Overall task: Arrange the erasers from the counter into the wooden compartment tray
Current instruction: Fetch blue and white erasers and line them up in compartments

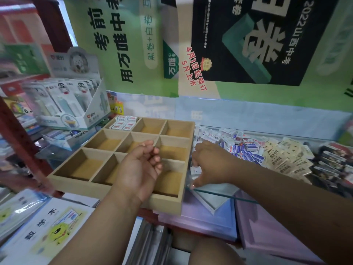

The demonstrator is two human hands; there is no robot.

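A wooden compartment tray [116,183] with a grid of square cells sits on the glass counter. Its far left cell holds several white erasers [124,122] with red and blue print. A loose pile of erasers [236,144] lies on the counter right of the tray. My left hand [140,169] hovers over the tray's near middle cells, fingers loosely curled, holding nothing. My right hand [209,163] reaches down beside the tray's right wall, and its fingers curl around an eraser [195,170] at the pile's near edge.
Yellowish packets [288,159] lie right of the eraser pile, with dark packs [336,159] further right. A display box of carded stationery [70,104] stands left of the tray. Notebooks [49,228] lie at the near left. The counter's glass edge [225,196] runs under my right hand.
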